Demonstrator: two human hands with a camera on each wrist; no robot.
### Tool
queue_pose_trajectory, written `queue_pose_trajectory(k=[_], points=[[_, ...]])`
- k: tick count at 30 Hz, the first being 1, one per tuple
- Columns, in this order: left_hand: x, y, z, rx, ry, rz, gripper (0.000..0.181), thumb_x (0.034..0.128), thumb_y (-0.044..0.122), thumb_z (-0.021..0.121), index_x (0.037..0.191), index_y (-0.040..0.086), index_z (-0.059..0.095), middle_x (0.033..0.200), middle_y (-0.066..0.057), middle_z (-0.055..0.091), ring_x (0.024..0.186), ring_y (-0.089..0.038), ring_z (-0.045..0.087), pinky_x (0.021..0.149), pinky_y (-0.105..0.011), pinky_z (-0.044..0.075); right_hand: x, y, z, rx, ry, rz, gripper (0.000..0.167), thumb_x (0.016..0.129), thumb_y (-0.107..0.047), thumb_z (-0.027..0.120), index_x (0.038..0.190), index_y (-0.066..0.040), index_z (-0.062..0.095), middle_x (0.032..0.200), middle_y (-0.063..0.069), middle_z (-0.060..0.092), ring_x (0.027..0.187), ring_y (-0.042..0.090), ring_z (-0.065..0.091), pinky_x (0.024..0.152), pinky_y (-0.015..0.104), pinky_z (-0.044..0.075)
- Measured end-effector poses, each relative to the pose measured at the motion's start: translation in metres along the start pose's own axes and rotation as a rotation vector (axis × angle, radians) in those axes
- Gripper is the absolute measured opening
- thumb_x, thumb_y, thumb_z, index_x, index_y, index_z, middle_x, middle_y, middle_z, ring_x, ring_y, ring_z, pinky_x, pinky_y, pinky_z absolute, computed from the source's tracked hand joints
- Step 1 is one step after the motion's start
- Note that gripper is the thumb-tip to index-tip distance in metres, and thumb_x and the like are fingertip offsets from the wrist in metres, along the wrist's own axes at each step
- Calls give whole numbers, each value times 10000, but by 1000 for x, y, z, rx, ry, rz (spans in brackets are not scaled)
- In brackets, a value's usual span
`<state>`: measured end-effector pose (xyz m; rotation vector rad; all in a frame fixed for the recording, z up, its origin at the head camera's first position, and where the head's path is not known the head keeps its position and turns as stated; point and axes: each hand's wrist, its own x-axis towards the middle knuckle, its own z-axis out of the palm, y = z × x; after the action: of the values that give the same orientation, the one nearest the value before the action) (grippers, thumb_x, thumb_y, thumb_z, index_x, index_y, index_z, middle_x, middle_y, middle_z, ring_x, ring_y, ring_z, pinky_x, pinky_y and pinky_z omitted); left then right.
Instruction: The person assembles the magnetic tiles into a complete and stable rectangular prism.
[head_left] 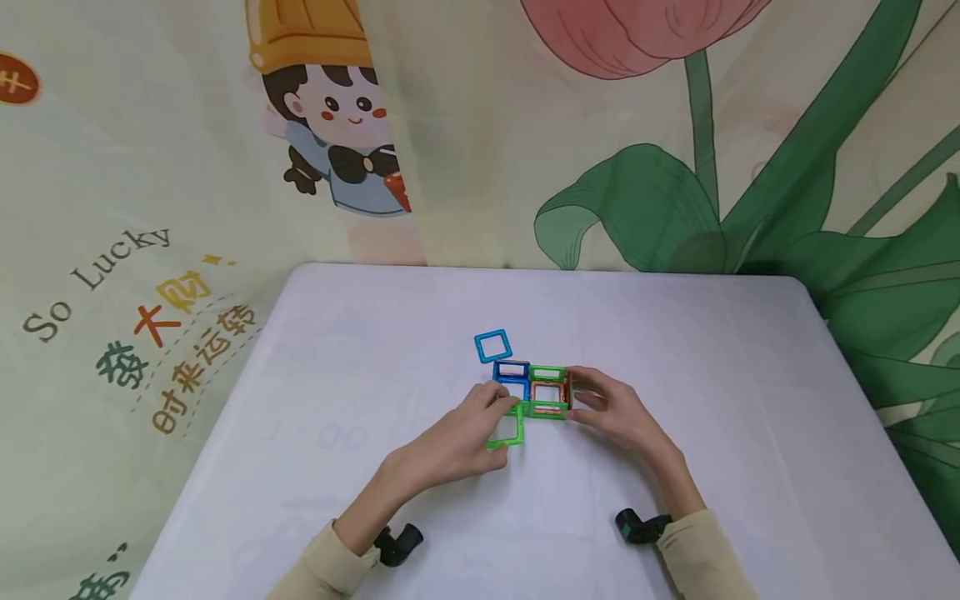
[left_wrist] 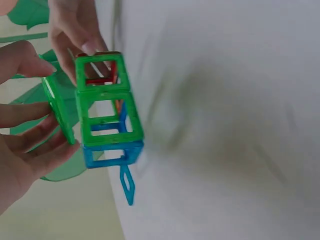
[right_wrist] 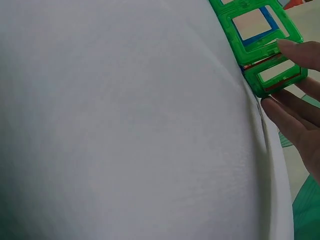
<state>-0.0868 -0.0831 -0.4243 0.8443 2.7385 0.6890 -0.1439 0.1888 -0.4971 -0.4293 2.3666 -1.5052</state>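
My left hand (head_left: 468,429) pinches a green square magnetic tile (left_wrist: 59,107) by its edges, between thumb and fingers. The tile is an open frame, beside the near side of a small box-like structure of magnetic tiles (head_left: 547,409). Green, blue and orange-red frames make up that structure, blue at its left end. At the other end, my right hand (head_left: 618,412) holds it with thumb and fingers; the thumb lies on a green frame (right_wrist: 270,52) in the right wrist view. Just behind the blue end lies a loose-looking blue square tile (head_left: 491,332); whether it touches is unclear.
A white-covered table (head_left: 337,333) carries all the tiles. Behind it hangs a printed curtain (head_left: 465,167) with flowers and a cartoon figure. Black wrist cameras (head_left: 400,546) are strapped at both sleeves.
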Motion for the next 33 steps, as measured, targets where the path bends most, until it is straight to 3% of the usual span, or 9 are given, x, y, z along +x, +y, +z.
queue_pose_trajectory(k=[7, 15, 23, 33], points=[[36, 2, -5, -29, 75, 93, 614, 862, 82, 788, 1423, -12, 558, 1380, -104, 491, 1259, -240, 448, 995, -359, 518, 2, 0, -1, 8, -7, 4, 697, 890, -27, 778, 1512, -37, 463, 1537, 228, 483, 1390, 409, 519, 1100, 408, 479], [64, 3, 0, -36, 42, 110, 585, 886, 102, 795, 1421, 4, 579, 1363, -100, 526, 1227, -253, 457, 991, -365, 511, 0, -1, 1, -3, -15, 3, 702, 885, -21, 774, 1513, -33, 462, 1545, 223, 481, 1375, 409, 534, 1085, 421, 494], [82, 4, 5, -49, 15, 117, 527, 912, 147, 785, 1389, 9, 609, 1380, -119, 559, 1255, -258, 480, 1035, -366, 512, 0, -2, -1, -6, -9, -23, 678, 891, -27, 778, 1496, -14, 472, 1504, 224, 522, 1375, 392, 540, 1092, 424, 488], [90, 2, 9, -39, -3, 111, 497, 931, 122, 762, 1388, 3, 606, 1404, -128, 563, 1286, -263, 479, 1061, -362, 506, 2, -5, -4, -24, -14, -18, 659, 900, -46, 776, 1493, -52, 489, 1513, 173, 527, 1378, 347, 549, 1086, 381, 492]])
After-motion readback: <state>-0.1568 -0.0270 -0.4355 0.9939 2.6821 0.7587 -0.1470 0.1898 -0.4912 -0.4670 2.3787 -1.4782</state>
